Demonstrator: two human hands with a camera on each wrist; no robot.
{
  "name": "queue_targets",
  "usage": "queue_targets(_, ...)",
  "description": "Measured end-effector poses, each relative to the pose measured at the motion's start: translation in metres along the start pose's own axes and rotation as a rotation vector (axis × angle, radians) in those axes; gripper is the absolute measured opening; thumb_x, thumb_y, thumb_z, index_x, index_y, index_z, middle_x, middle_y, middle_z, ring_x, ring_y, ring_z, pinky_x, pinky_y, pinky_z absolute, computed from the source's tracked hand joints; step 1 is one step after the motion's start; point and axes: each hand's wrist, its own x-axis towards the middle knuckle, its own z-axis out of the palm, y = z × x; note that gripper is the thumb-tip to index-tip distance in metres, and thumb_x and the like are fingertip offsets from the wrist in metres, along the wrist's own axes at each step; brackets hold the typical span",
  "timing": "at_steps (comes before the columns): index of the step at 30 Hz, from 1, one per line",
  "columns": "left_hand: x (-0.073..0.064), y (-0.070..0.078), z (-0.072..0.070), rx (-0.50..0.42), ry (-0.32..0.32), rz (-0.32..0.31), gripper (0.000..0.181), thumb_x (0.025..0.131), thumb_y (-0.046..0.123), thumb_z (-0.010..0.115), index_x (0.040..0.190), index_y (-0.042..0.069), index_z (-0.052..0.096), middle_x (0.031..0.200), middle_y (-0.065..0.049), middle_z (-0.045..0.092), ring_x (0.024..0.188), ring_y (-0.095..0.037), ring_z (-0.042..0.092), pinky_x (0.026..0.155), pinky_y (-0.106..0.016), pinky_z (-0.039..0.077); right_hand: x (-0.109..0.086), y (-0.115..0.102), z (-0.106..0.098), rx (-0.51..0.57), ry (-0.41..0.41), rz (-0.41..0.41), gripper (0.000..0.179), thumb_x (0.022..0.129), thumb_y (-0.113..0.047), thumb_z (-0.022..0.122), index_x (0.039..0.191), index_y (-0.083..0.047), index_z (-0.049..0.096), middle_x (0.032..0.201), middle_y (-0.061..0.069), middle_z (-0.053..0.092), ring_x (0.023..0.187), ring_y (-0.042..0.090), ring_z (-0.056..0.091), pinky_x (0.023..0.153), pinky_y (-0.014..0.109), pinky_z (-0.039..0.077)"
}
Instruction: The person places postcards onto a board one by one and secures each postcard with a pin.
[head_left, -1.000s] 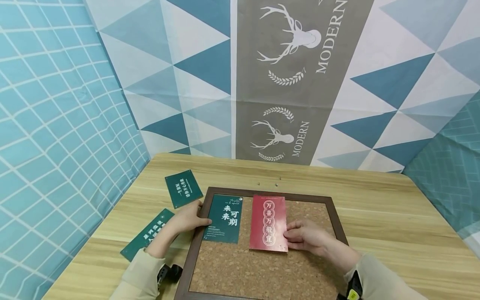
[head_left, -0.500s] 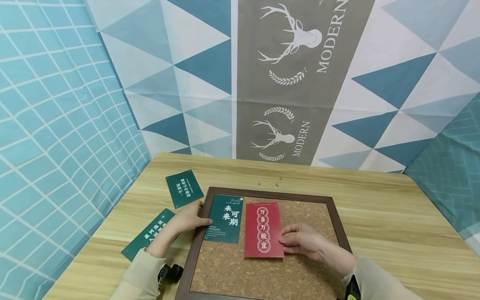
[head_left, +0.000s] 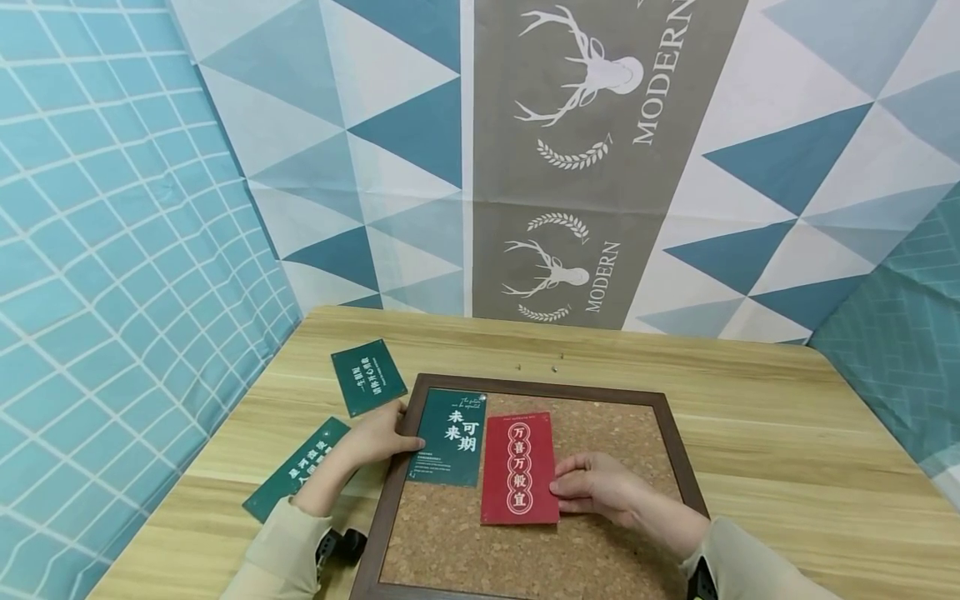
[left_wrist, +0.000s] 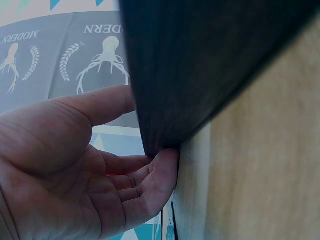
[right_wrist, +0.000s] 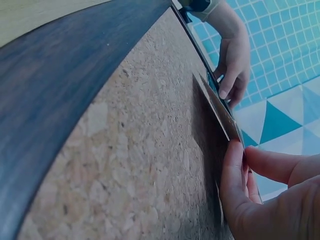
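My right hand (head_left: pixel 600 492) pinches the right edge of a red card (head_left: pixel 519 468) with white lettering, between thumb and fingers. In the right wrist view that card (right_wrist: pixel 222 112) is tilted off the cork surface and casts a shadow on it. A brown-framed cork board (head_left: pixel 450 542) lies on the table beneath. A green card (head_left: pixel 457 458) sits in the board's upper left corner, with a pin at its top right. At the frame's left side my left hand (head_left: pixel 378 437) grips the edge, thumb on top; the left wrist view shows its fingers (left_wrist: pixel 145 192) curled against the frame's side.
Two more green cards, one card (head_left: pixel 367 377) behind the left hand and another card (head_left: pixel 296 471) partly under the left forearm, lie on the wooden table (head_left: pixel 787 442). Several small pins (head_left: pixel 554 369) lie behind the board. A patterned cloth (head_left: pixel 405 167) hangs at the back.
The right hand has moved the red card left and toward the person, so it sits close beside the green card on the board. The left hand has stayed on the frame.
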Motion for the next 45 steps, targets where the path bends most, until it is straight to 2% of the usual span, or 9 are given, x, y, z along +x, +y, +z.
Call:
queue_targets(7,0.000,0.001,0.000,0.007,0.004,-0.005,0.048,0.077,0.019,0.072,0.113,-0.005,0.050,0.083,-0.008,0.060,0.068,-0.013,0.058,0.059,-0.028,0.046,-0.001,0.000,0.004,-0.015,0.003,0.010,0.019,0.082,-0.001,0.061,0.098,0.008,0.053,0.083,0.005,0.062,0.075,0.015,0.064,0.073,0.031,0.053)
queue_targets(14,0.001,0.000,0.000,0.013,0.001,-0.005,0.048,0.077,0.019,0.072,0.113,-0.005,0.050,0.082,-0.007,0.060,0.068,-0.012,0.057,0.058,-0.027,0.046,0.000,0.001,0.004,-0.045,0.006,0.019,0.016,0.086,-0.006,0.057,0.097,0.006,0.054,0.080,0.005,0.060,0.070,0.013,0.063,0.071,0.031,0.053)
queue_targets(22,0.002,-0.001,0.001,0.013,0.002,-0.008,0.049,0.077,0.020,0.072,0.113,-0.005,0.050,0.084,-0.008,0.060,0.069,-0.013,0.057,0.059,-0.028,0.046,0.002,0.000,0.006,-0.172,0.042,0.015,0.016,0.088,-0.008,0.055,0.094,0.007,0.055,0.077,0.006,0.061,0.064,0.012,0.063,0.063,0.029,0.054)
queue_targets(32,0.001,-0.001,0.001,0.010,0.002,-0.008,0.047,0.078,0.019,0.071,0.113,-0.005,0.050,0.084,-0.008,0.060,0.069,-0.013,0.057,0.059,-0.028,0.046,0.004,-0.001,0.011,-0.324,0.107,-0.020,0.011,0.087,-0.006,0.056,0.085,0.004,0.055,0.063,0.006,0.060,0.052,0.009,0.058,0.053,0.027,0.052)
queue_targets(38,0.000,0.000,0.001,-0.003,-0.007,-0.003,0.046,0.079,0.017,0.070,0.113,-0.006,0.050,0.085,-0.009,0.061,0.069,-0.013,0.059,0.059,-0.028,0.047,0.002,-0.004,0.015,-0.394,0.161,-0.004,0.010,0.086,-0.006,0.057,0.083,0.003,0.055,0.066,0.008,0.060,0.051,0.010,0.057,0.051,0.027,0.051)
queue_targets(45,0.000,0.002,0.000,-0.005,-0.011,-0.002,0.045,0.079,0.016,0.070,0.113,-0.006,0.050,0.087,-0.009,0.061,0.071,-0.014,0.059,0.060,-0.029,0.048,0.003,-0.007,0.015,-0.447,0.162,0.015,0.010,0.085,-0.006,0.060,0.080,0.001,0.055,0.066,0.007,0.059,0.050,0.010,0.056,0.049,0.026,0.050)
